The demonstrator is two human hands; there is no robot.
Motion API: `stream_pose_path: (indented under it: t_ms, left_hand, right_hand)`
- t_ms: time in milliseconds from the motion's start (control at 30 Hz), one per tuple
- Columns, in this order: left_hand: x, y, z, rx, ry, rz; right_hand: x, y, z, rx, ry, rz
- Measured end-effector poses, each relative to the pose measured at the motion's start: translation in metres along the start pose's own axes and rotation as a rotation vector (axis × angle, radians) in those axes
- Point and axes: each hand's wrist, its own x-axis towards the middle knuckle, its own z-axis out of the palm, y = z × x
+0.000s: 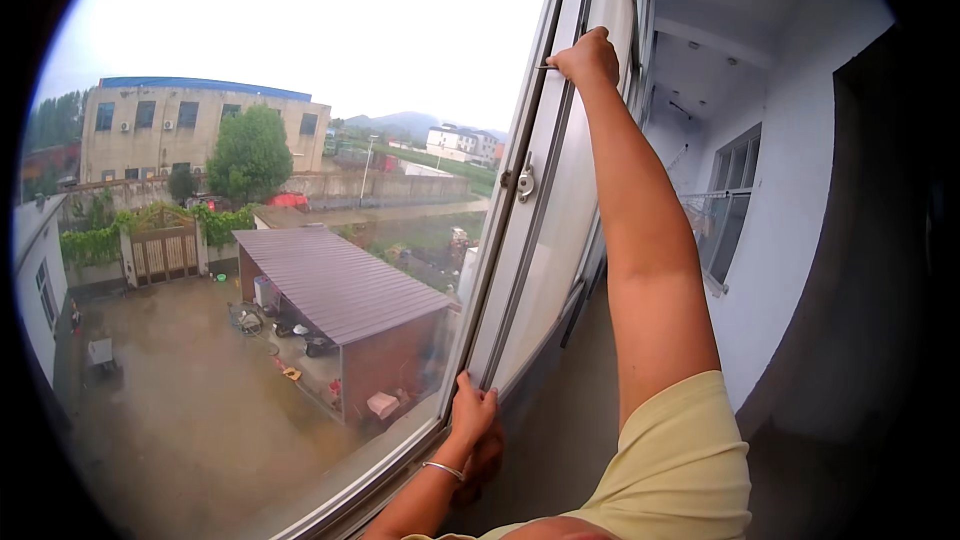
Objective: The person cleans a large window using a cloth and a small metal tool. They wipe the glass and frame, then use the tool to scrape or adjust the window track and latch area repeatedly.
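Observation:
A white-framed sliding window sash (501, 270) stands before me, tilted in the view, with a pale, translucent-looking pane (559, 270). High on its upright edge, my right hand (592, 58) grips the frame with the arm stretched up. A short thin metal piece (547, 67) shows by that thumb; I cannot tell whether it is held or fixed there. Lower down, my left hand (475, 406), with a silver bracelet (444, 470) on the wrist, clasps the bottom of the same edge. Between the hands sits a metal window latch (526, 183).
The window track (360, 495) runs along the sill below. To the right is a corridor with a white wall (795, 187) and an inner window (731, 202). Outside, far below, lie a wet yard (195, 390), a metal-roofed shed (341, 281) and a gate (165, 249).

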Motion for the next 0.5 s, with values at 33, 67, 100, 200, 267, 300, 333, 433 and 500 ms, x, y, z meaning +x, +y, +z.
stream_pose_path:
  t_ms: [33,67,100,200,267,300,333,433,500]
  left_hand:
    - [-0.003,0.001,-0.002,0.006,-0.006,0.013]
    - [-0.001,0.006,-0.005,0.014,-0.011,0.024]
    - [-0.009,0.005,-0.007,0.022,-0.022,0.002]
    - [-0.011,0.004,0.004,-0.041,-0.122,-0.045]
    - [-0.01,0.0,0.004,-0.112,-0.134,-0.055]
    - [-0.012,0.007,0.003,-0.143,-0.158,-0.07]
    - [-0.01,0.01,0.0,-0.146,-0.154,-0.059]
    - [-0.005,0.006,-0.017,-0.055,-0.084,-0.063]
    - [-0.007,0.012,-0.031,-0.031,-0.027,-0.036]
  right_hand:
    - [0.002,0.001,0.003,0.002,0.012,-0.002]
    - [0.007,0.003,0.004,0.006,0.022,-0.005]
    - [0.009,0.012,0.017,-0.002,0.001,0.001]
    - [0.043,0.063,0.029,-0.014,0.024,-0.214]
    - [0.034,0.091,0.032,0.082,0.241,-0.33]
    - [0.021,0.1,0.028,0.205,0.423,-0.309]
    - [-0.007,0.094,0.007,0.293,0.36,-0.351]
    - [-0.118,0.111,-0.012,0.798,-0.049,-0.274]
    - [-0.189,0.123,-0.005,1.17,-0.435,-0.122]
